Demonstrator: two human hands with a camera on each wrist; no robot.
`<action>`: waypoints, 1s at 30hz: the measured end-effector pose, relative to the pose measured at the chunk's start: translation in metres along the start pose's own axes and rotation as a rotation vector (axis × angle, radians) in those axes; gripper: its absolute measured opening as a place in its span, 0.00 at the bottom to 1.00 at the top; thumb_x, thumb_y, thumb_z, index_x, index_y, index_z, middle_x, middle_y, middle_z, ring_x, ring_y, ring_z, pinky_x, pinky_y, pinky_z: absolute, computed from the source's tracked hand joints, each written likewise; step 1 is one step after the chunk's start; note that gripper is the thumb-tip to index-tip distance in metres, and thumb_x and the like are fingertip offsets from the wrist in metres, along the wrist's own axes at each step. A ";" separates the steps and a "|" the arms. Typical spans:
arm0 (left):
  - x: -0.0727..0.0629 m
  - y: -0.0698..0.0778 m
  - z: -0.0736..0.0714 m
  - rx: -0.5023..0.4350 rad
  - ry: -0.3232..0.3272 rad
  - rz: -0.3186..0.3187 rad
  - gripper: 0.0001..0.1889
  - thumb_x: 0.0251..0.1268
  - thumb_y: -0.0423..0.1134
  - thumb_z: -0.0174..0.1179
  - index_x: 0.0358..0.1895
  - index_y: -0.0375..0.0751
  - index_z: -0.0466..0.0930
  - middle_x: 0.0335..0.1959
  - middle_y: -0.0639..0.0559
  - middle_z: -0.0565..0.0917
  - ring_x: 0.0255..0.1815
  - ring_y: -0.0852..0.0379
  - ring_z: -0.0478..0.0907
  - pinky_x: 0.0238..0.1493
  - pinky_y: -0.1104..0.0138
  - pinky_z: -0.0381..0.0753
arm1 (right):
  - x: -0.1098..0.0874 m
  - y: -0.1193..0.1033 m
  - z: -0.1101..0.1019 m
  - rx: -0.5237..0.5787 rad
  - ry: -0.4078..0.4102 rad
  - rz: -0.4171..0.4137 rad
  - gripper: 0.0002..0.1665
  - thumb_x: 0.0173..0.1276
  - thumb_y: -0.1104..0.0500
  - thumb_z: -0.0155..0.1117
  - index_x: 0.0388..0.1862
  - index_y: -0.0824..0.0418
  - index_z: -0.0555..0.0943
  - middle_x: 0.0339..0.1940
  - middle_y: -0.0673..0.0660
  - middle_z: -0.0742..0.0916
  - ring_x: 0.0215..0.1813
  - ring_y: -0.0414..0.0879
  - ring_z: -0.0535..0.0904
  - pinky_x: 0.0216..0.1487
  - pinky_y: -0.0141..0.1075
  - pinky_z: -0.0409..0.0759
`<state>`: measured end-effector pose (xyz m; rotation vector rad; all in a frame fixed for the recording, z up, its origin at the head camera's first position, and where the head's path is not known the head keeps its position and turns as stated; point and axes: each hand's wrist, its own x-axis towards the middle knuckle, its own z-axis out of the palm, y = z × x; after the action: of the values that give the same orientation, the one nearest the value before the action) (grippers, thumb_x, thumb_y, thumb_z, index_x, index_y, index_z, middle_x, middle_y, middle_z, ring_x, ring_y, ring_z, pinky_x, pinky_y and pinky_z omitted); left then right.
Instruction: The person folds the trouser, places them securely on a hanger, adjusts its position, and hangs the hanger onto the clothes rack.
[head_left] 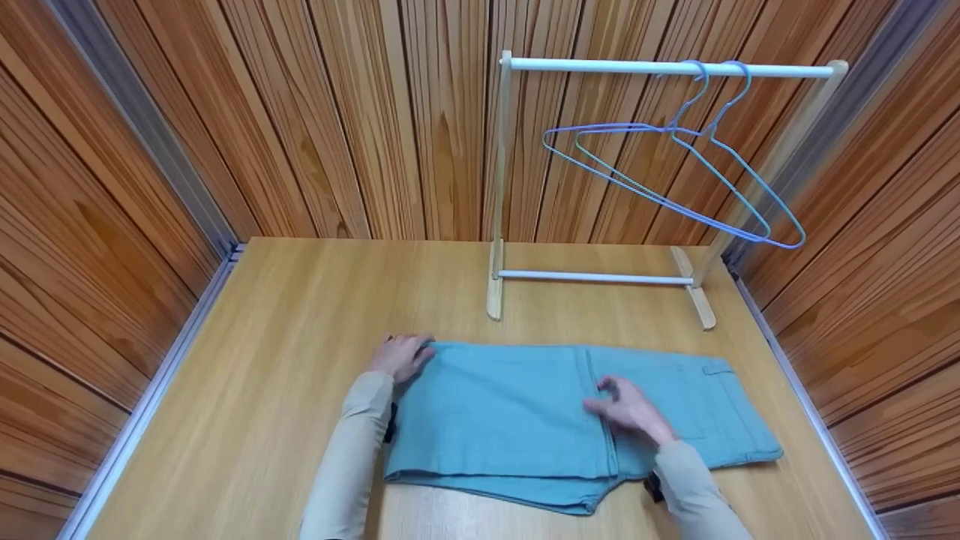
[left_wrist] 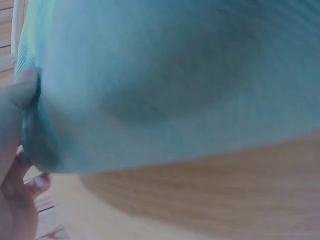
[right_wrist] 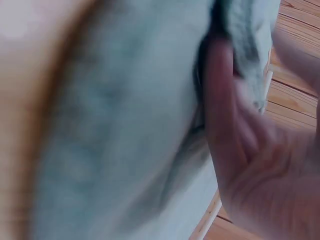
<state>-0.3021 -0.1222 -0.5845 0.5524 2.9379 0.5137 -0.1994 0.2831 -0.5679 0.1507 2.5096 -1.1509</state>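
A pair of teal trousers lies folded on the wooden table, its legs turned back over the upper part, with a belt loop and pocket seam showing at the right end. At the far left corner of the fold, my left hand grips the cloth. The left wrist view has the thumb on the trousers and fingertips below the corner. My right hand is over the trousers beside the turned-back hem, thumb and fingers apart. In the right wrist view its fingers are straight against the blurred cloth.
Behind the trousers stands a garment rack with a white top rail. Two blue-purple wire hangers hang near the right of the rail. Wood-patterned panels enclose the table at the back and both sides.
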 end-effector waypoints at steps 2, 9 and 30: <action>0.000 -0.002 -0.001 -0.039 -0.026 -0.027 0.15 0.80 0.45 0.50 0.58 0.44 0.79 0.54 0.42 0.86 0.58 0.41 0.82 0.65 0.41 0.70 | 0.010 -0.007 -0.001 0.054 0.060 0.010 0.28 0.71 0.49 0.64 0.59 0.67 0.73 0.35 0.57 0.81 0.32 0.46 0.76 0.34 0.37 0.77; 0.003 -0.002 0.004 -0.061 -0.060 -0.079 0.13 0.80 0.43 0.49 0.58 0.46 0.79 0.53 0.43 0.86 0.58 0.40 0.81 0.63 0.40 0.74 | 0.041 -0.013 0.011 0.108 0.111 0.053 0.29 0.78 0.48 0.54 0.59 0.75 0.71 0.50 0.73 0.79 0.51 0.63 0.78 0.54 0.49 0.79; -0.018 -0.008 0.008 -0.179 -0.015 -0.068 0.30 0.75 0.44 0.58 0.76 0.46 0.61 0.72 0.36 0.67 0.75 0.35 0.61 0.72 0.38 0.63 | 0.043 -0.004 0.015 0.050 0.233 -0.003 0.25 0.80 0.54 0.47 0.65 0.72 0.65 0.63 0.75 0.75 0.62 0.65 0.73 0.62 0.54 0.73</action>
<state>-0.2869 -0.1335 -0.5936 0.4319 2.8468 0.7509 -0.2355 0.2666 -0.5906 0.3114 2.6818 -1.2624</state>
